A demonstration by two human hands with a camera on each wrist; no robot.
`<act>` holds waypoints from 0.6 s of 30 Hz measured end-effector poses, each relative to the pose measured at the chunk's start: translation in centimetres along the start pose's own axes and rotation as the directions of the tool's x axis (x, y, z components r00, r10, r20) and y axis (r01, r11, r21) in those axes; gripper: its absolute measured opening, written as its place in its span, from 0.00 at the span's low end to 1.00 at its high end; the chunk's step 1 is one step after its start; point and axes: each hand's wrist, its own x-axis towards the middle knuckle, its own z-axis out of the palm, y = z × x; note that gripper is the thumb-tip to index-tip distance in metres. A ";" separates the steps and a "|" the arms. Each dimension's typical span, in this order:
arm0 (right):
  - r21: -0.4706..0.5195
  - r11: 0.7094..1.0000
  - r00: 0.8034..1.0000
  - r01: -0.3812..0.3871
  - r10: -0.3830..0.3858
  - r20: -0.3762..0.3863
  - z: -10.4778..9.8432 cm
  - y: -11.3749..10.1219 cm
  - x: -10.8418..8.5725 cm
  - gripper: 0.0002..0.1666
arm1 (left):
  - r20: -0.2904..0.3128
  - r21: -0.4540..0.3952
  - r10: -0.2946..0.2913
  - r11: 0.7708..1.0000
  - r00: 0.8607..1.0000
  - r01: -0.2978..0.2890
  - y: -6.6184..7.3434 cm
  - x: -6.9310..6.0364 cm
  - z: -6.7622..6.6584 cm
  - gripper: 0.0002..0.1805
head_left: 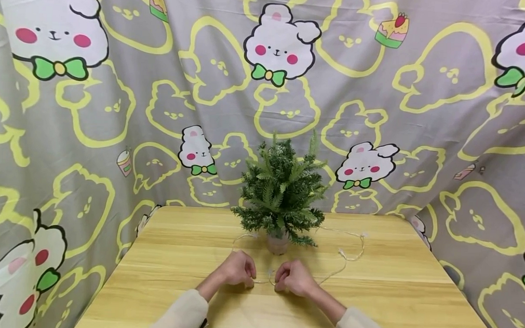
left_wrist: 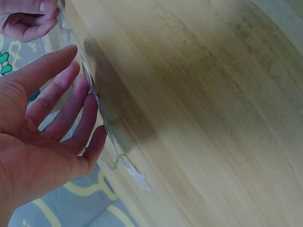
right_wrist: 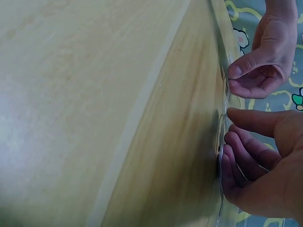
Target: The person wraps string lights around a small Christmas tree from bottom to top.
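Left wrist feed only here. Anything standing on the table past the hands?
Observer: Yes. The head view shows a small artificial evergreen tree in a pale pot.
Operator: Where are the hands relative to the pot?
Observer: Both on its near side: left hand a little to its left, right hand a little to its right.
Operator: And the thin clear cord, past the right hand?
Observer: It lies in a loose bend on the table, right of the pot, then runs back to the foliage's edge, where I lose it.
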 end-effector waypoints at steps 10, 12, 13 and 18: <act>-0.203 0.978 0.998 0.035 -0.045 -0.041 0.9 -0.2 0.1 0.11 | -0.026 0.076 -0.039 0.996 0.999 0.040 0.1 0.2 0.5 0.09; -0.231 0.972 0.998 0.036 -0.048 -0.048 1.0 -0.3 0.1 0.10 | -0.029 0.086 -0.043 0.995 0.999 0.045 0.1 0.2 0.6 0.09; -0.242 0.970 0.998 0.035 -0.049 -0.050 1.0 -0.4 0.1 0.10 | -0.030 0.088 -0.042 0.995 0.999 0.044 0.0 0.2 0.6 0.09; -0.274 0.962 0.998 0.021 -0.038 -0.058 1.1 -0.8 -0.1 0.09 | -0.019 0.097 -0.017 0.995 1.000 0.018 0.0 0.2 0.5 0.08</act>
